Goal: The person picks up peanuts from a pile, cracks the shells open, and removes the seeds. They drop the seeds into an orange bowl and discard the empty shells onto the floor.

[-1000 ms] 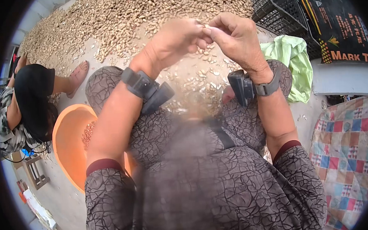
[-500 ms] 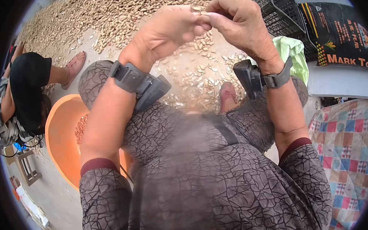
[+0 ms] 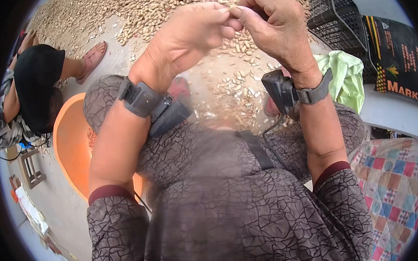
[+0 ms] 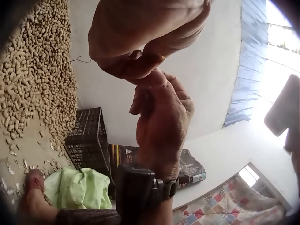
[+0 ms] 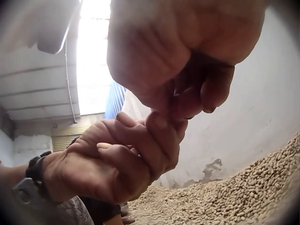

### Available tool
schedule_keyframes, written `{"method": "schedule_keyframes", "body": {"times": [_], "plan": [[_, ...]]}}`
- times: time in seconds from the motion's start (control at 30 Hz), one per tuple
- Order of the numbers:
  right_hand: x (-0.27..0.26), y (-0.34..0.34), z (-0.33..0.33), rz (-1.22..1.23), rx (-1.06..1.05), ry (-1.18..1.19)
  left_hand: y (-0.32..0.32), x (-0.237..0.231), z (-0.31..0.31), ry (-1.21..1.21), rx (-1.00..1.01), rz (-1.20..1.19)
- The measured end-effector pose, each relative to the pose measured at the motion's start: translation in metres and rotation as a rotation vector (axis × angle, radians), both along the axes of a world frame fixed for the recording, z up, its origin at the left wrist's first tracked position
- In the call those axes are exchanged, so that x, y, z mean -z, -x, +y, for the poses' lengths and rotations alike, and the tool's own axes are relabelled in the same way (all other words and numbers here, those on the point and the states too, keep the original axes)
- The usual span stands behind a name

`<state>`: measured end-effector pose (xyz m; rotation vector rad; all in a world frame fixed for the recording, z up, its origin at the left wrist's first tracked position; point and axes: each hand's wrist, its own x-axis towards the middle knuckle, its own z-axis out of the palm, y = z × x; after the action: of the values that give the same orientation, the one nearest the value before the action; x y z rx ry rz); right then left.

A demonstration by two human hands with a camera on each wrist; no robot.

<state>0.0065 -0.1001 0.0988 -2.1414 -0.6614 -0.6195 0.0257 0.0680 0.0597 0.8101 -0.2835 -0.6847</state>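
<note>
Both hands meet fingertip to fingertip in front of the body. My left hand (image 3: 187, 34) and right hand (image 3: 279, 30) pinch a small tan peanut (image 3: 233, 7) between thumbs and index fingers, and fingers cover most of it. Seen from the left wrist, the right hand (image 4: 161, 124) sits just below the left one (image 4: 145, 35), their tips touching. In the right wrist view the left hand's lower fingers (image 5: 126, 164) are curled. Beyond the hands spreads a large heap of unshelled peanuts (image 3: 165, 19) on the floor.
Broken shells (image 3: 237, 91) litter the floor between the feet. An orange basin (image 3: 65, 138) with reddish kernels (image 3: 91, 138) stands at left, near another person's leg (image 3: 71, 67). At right are a black crate (image 3: 338, 24), a green sack (image 3: 348, 78), a printed black bag (image 3: 399, 59) and a patchwork cloth (image 3: 396, 182).
Together, both hands have risen in the head view, away from the body, their fingertips staying joined. The view has also shifted, moving the surroundings to the right over the last half second.
</note>
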Motion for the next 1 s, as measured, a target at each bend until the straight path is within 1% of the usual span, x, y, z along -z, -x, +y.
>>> {"method": "schedule_keyframes", "body": {"times": [0.03,0.07,0.13,0.17,0.2,0.27,0.33,0.4,0.43,0.47,0.53,0.57,0.7,0.77,0.8,0.87,0.9,0.97,1.0], "plan": [[0.004,-0.004,-0.001,-0.055,-0.006,0.018,0.0,0.001,0.0,-0.059,-0.054,-0.033],[0.009,-0.007,-0.001,-0.052,-0.016,0.013,0.0,0.003,0.001,-0.064,-0.064,-0.03],[0.017,-0.009,-0.002,0.086,0.008,0.023,-0.001,0.004,0.0,-0.122,-0.104,-0.029],[0.021,-0.011,0.003,0.114,-0.005,-0.115,0.001,0.002,0.0,-0.161,-0.154,-0.028],[0.026,-0.014,0.002,0.071,0.006,-0.07,0.001,0.003,0.0,-0.166,-0.158,-0.033],[0.03,-0.014,0.003,0.1,0.01,-0.074,-0.002,0.008,0.001,-0.2,-0.215,-0.001],[0.036,-0.014,0.003,0.13,-0.006,-0.083,-0.001,0.013,-0.001,-0.173,-0.234,-0.001],[0.041,-0.011,0.003,0.301,-0.024,-0.29,-0.001,0.013,-0.002,-0.181,-0.192,0.003],[0.038,-0.009,0.0,0.424,-0.02,-0.308,-0.001,0.012,-0.004,-0.294,-0.211,-0.019],[0.038,-0.01,-0.003,0.422,-0.016,-0.308,0.0,0.009,-0.006,-0.292,-0.207,-0.022],[0.039,-0.01,-0.009,0.586,-0.087,-0.343,0.003,0.004,-0.012,-0.592,-0.264,-0.18],[0.038,-0.01,-0.01,0.625,-0.073,-0.353,0.004,0.001,-0.016,-0.625,-0.285,-0.214],[0.036,-0.01,-0.014,0.656,-0.047,-0.326,0.004,0.012,-0.021,-0.619,-0.285,-0.241],[0.032,-0.009,-0.015,0.829,-0.016,-0.358,0.004,0.014,-0.023,-0.641,-0.26,-0.287],[0.034,-0.009,-0.017,0.827,-0.015,-0.36,0.004,0.017,-0.024,-0.642,-0.259,-0.289],[0.039,-0.011,-0.02,0.87,-0.035,-0.493,0.003,0.025,-0.027,-0.584,-0.297,-0.36],[0.04,-0.011,-0.021,0.868,-0.034,-0.496,0.003,0.023,-0.029,-0.585,-0.294,-0.362],[0.041,-0.011,-0.021,0.898,-0.042,-0.566,0.005,0.017,-0.032,-0.718,-0.31,-0.391],[0.04,-0.01,-0.022,0.898,-0.044,-0.567,0.005,0.015,-0.033,-0.72,-0.311,-0.391]]}}
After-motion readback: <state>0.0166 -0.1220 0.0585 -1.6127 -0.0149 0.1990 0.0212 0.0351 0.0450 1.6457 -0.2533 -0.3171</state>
